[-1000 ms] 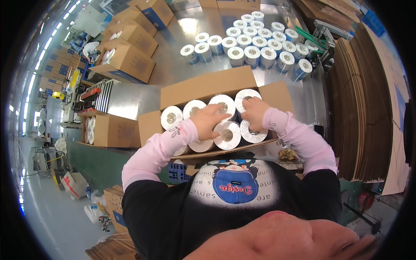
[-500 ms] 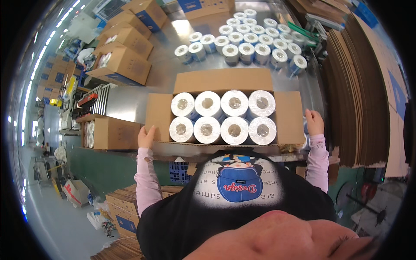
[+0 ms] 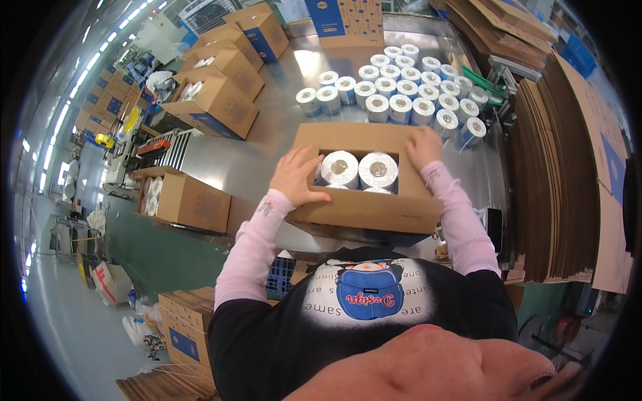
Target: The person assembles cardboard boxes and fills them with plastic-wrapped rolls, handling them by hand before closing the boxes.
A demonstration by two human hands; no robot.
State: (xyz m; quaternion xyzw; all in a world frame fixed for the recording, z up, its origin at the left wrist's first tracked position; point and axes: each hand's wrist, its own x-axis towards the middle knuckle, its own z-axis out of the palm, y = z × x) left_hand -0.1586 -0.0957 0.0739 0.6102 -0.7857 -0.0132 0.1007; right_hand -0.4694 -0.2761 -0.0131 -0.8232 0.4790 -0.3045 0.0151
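In front of me stands an open cardboard box (image 3: 368, 215) packed with wrapped white rolls (image 3: 340, 168); a gap between its flaps shows the two far ones best. Its side flaps lean inward, and the near flap partly covers the front row. The far flap (image 3: 354, 136) stands up behind. My left hand (image 3: 296, 175) lies on the box's left side, fingers stretched over the left flap and thumb apart along the near flap. At the far right corner, my right hand (image 3: 424, 148) has its fingers bent against the flap edge.
Many more wrapped rolls (image 3: 400, 107) stand on the metal table (image 3: 281, 107) beyond the box. Filled cartons (image 3: 221, 107) line the left side, and another carton (image 3: 194, 197) lies near left. Stacked flat cardboard (image 3: 548, 174) rises on the right. A closed-looking carton (image 3: 344, 23) stands at the back.
Both hands have moved inward from beside the box onto its flaps. The side flaps, spread outward before, now tilt in, and the near flap has come up over the front rolls.
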